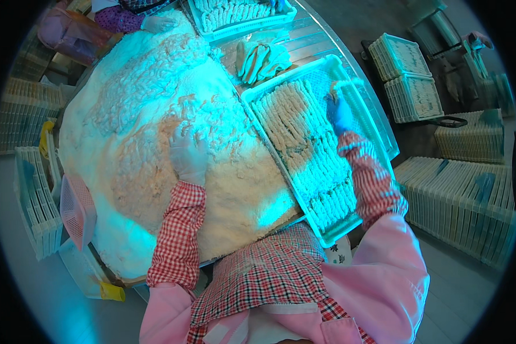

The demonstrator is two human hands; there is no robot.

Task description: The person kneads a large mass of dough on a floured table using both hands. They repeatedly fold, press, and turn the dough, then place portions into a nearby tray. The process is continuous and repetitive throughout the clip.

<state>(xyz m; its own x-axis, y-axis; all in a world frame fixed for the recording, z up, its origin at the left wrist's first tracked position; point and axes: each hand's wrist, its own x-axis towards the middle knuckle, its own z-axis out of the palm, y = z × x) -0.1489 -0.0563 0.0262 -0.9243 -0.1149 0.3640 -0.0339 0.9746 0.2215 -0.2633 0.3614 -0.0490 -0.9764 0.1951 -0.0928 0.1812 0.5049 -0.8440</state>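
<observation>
My left hand [188, 152], in a pale glove, rests on the heap of white flour or breading powder [236, 189] spread over the table. Pieces coated in that powder lie just beyond its fingers. My right hand [339, 109], in a blue glove, is over the upper right part of a plastic tray [279, 167], and its fingers are around what looks like a coated strip [344, 86]. Rows of coated strips [292, 124] lie side by side in the tray, left of that hand. The mesh bottom shows near the hand.
A crumpled cloth [262, 60] lies beyond the tray, before another filled tray [241, 21]. A co-worker's gloved hand [159, 23] touches the powder's far edge. A pink basket [77, 210] stands at left. Stacked trays [460, 198] and filled crates [413, 96] stand on the right.
</observation>
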